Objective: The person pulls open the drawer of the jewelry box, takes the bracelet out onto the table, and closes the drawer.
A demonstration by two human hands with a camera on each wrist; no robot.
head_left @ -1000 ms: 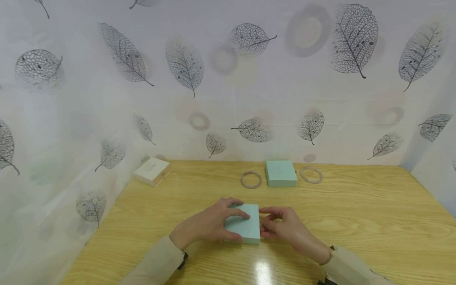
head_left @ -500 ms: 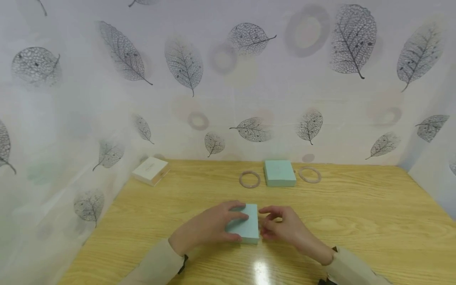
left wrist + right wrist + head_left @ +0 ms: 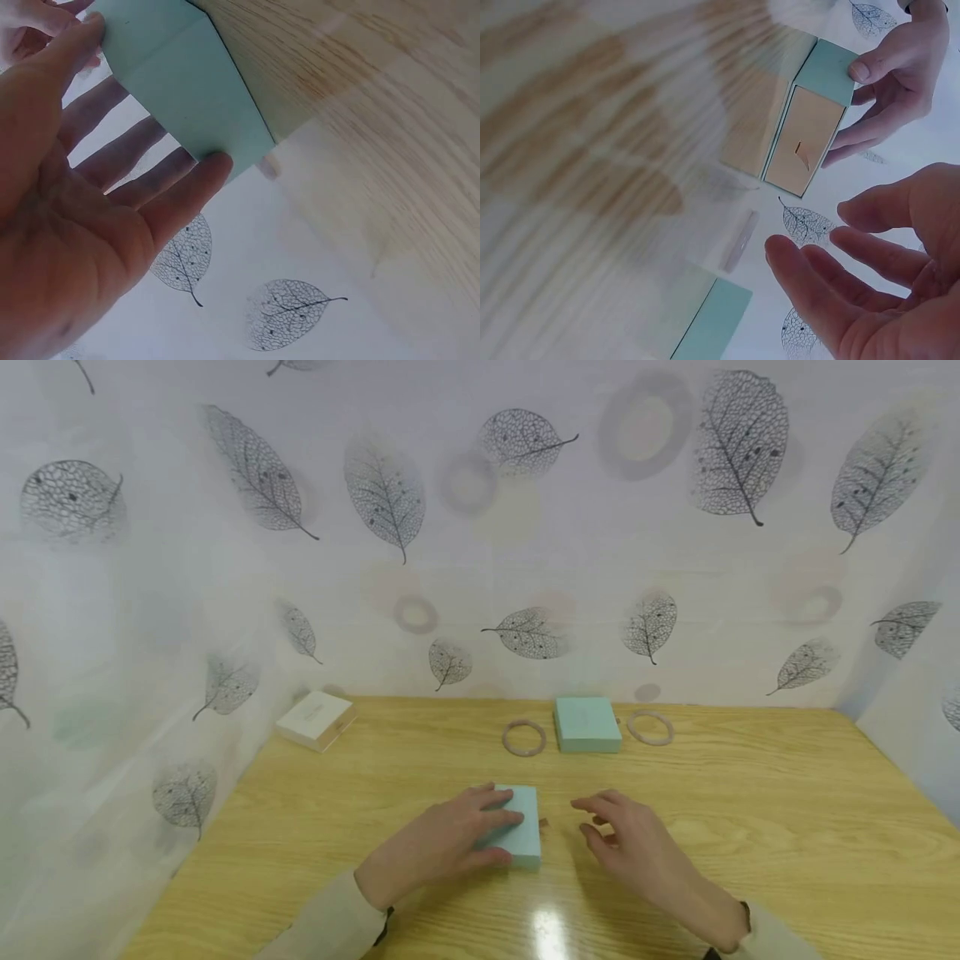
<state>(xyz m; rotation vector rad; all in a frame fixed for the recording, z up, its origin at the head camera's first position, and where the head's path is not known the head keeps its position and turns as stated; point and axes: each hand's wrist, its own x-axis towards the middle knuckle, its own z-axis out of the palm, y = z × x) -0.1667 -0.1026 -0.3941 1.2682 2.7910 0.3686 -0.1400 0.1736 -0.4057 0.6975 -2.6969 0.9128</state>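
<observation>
A pale blue drawer-style gift box (image 3: pixel 527 837) lies on the table under my left hand (image 3: pixel 442 837). That hand holds it across its width, thumb at the near side and the other fingers over the top and far side. In the left wrist view, fingertips press at both edges of the box (image 3: pixel 184 86). A small brown ribbon tab (image 3: pixel 544 822) sticks out of its right end. The right wrist view shows this end as a peach-coloured drawer front (image 3: pixel 799 150). My right hand (image 3: pixel 645 847), fingers loosely bent and holding nothing, hovers just right of the tab.
Farther back on the wood-grain table (image 3: pixel 750 827) stands a second pale green box (image 3: pixel 587 722). A pinkish bangle (image 3: pixel 524 753) lies to its left, another bangle (image 3: pixel 651 742) to its right. At the back left sits a white box (image 3: pixel 317 720). A leaf-print curtain (image 3: pixel 480 568) closes the back.
My right hand has drawn back to the right from the box's end, and its fingers have spread. The ribbon tab now shows. My left hand still holds the box.
</observation>
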